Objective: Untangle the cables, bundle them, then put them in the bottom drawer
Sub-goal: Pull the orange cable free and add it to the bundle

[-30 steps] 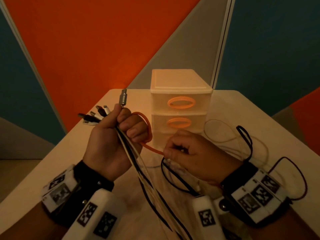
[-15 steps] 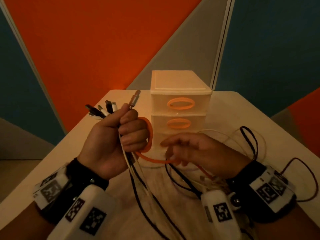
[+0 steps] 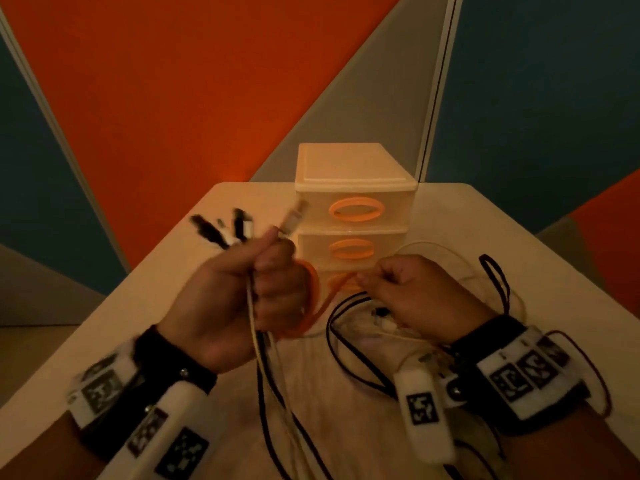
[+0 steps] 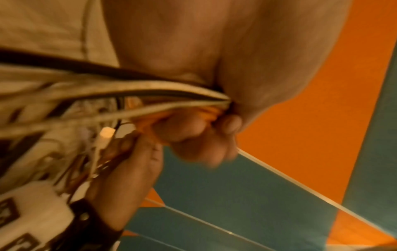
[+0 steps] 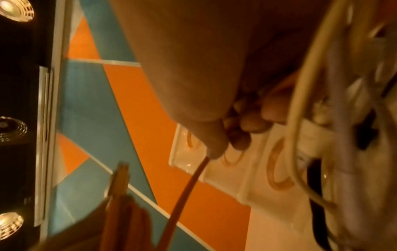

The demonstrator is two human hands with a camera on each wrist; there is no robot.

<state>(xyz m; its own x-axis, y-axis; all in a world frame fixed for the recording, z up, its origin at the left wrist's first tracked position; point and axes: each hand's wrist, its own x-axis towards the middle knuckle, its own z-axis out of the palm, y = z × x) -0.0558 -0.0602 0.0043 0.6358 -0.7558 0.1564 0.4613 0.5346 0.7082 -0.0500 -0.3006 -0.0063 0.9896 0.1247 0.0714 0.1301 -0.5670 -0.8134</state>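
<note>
Gripping a bunch of cables point(image 3: 270, 368) by their plug ends, the left hand point(image 3: 242, 292) is clenched at centre frame. Beside it the right hand point(image 3: 415, 292) pinches the orange cable point(image 3: 318, 303). More loose cables lie on the table point(image 3: 467, 216). Behind, the drawer unit point(image 3: 353, 188) stands closed, so bundling seems unfinished.

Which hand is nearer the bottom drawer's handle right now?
Right. The right hand pinches the orange cable directly in front of the bottom drawer handle, partly covering it. The left hand grips the cable bundle farther left, beside the drawer unit.
</note>
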